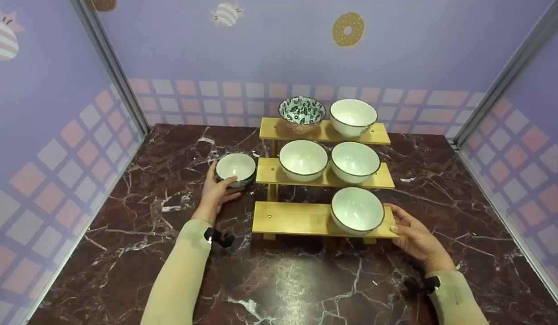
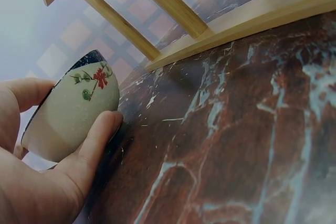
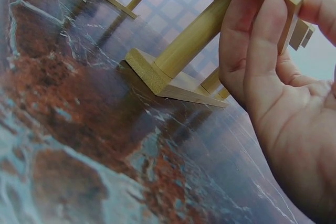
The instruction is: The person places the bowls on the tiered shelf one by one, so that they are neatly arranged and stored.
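Note:
My left hand [image 1: 215,192] grips a small bowl [image 1: 236,166] just left of the wooden rack, its thumb at the near rim. The bowl is white inside; its outside shows a red flower and green leaves [image 2: 100,78] in the left wrist view. Whether its base touches the table cannot be told. At the other side, my right hand [image 1: 416,237] pinches the right end of the lowest shelf [image 1: 297,217] of the three-tier rack. In the right wrist view its fingers [image 3: 266,35] press under and against the board's end, beside a round post [image 3: 194,40].
One white bowl [image 1: 357,211] sits at the right of the lowest shelf. Two white bowls stand on the middle shelf [image 1: 267,170]. The top shelf [image 1: 269,128] carries a green-patterned bowl [image 1: 302,113] and a white bowl [image 1: 353,116]. Panel walls [image 1: 242,54] enclose the dark marbled table [image 1: 306,289].

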Demonstrator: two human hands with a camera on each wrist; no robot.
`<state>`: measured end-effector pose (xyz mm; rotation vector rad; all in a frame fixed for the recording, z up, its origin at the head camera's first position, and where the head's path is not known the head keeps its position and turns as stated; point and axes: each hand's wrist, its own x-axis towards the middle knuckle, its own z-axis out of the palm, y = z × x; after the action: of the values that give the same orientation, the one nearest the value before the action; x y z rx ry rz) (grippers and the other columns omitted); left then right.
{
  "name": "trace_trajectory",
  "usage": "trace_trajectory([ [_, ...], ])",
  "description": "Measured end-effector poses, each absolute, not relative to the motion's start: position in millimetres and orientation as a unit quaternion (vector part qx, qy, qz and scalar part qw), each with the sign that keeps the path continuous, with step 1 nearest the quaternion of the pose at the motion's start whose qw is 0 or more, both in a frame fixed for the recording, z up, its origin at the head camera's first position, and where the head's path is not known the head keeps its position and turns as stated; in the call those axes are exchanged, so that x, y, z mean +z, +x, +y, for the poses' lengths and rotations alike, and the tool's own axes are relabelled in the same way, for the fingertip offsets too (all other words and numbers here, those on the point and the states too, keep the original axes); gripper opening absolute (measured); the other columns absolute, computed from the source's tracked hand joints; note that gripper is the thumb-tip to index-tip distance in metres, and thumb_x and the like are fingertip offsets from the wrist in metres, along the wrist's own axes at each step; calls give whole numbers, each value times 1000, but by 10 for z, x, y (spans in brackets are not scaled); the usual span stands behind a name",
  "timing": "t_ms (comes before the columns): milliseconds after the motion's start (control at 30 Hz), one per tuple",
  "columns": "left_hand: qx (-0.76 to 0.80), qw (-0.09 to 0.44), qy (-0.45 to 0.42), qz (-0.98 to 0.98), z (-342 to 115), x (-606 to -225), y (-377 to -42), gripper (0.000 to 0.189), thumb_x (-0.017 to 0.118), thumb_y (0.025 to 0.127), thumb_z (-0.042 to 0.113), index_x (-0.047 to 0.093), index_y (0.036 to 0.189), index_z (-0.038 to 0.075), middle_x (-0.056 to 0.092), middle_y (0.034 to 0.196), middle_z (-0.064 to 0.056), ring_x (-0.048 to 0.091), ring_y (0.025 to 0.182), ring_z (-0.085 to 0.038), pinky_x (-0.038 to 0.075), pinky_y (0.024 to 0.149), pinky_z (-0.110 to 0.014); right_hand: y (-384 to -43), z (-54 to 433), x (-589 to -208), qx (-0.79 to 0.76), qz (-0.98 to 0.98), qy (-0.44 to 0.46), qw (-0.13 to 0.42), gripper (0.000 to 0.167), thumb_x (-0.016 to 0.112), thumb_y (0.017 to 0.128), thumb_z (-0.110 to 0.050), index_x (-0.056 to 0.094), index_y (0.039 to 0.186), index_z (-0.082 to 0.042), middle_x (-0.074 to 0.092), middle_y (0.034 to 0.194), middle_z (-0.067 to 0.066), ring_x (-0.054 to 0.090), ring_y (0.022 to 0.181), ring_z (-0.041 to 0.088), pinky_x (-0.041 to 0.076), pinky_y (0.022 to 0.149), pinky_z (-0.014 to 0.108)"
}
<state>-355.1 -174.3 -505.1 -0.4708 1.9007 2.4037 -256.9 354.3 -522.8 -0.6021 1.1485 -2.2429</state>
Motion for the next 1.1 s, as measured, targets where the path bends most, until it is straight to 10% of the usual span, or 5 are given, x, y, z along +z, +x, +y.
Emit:
trace_trajectory([
  [1100, 766, 21, -114, 632, -2045, -4693, -3114, 94, 63, 99, 4, 6, 167, 35, 7, 174, -15, 76, 81, -20, 69, 69, -31, -2555, 3527, -5220, -830, 440, -211, 270, 57, 30, 102, 16, 41, 148, -17, 59, 129, 3, 72, 103, 13, 64, 85, 20],
])
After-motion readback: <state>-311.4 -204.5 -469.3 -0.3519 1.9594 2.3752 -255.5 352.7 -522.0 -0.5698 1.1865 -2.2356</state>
